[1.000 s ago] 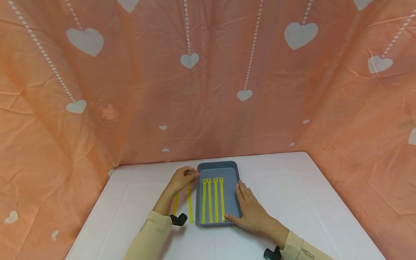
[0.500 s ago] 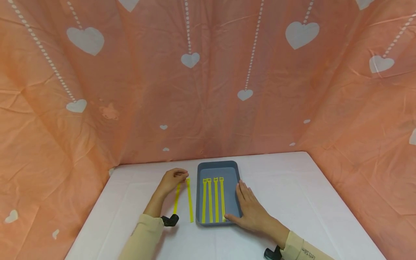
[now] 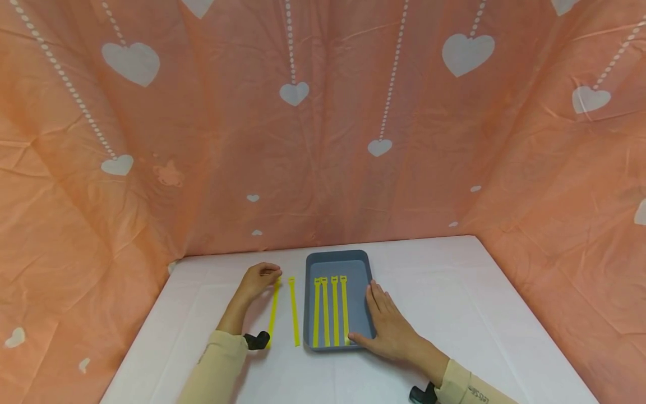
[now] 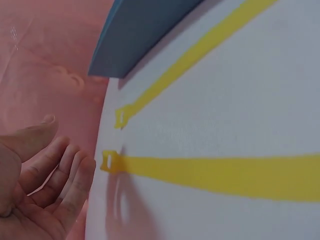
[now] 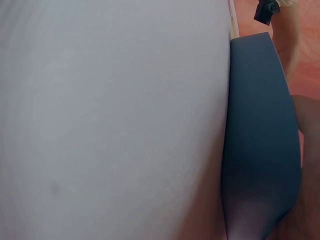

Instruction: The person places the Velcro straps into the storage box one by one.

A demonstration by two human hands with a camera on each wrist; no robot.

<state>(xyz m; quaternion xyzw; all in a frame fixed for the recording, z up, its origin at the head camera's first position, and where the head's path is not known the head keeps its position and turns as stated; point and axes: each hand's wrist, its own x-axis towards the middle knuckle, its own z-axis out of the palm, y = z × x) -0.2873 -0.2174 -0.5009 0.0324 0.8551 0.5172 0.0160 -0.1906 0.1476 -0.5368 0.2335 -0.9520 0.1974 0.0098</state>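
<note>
A peach fabric backdrop printed with white hearts (image 3: pixel 151 168) rises behind and beside a white table (image 3: pixel 479 314). Near its middle sits a blue-grey rectangular plastic tray (image 3: pixel 337 260), with four yellow strap ties (image 3: pixel 330 311) lying side by side inside it. The right hand (image 3: pixel 391 328) rests flat against the tray's right and near rim, fingers straight. Left of the tray, two more yellow strap ties lie on the table: one just beside the tray (image 3: pixel 294 311), one further left (image 3: pixel 273 314). The left hand (image 3: pixel 258 280) sits at the far end of the leftmost tie, fingers loosely curled and released, gripping nothing.
</note>
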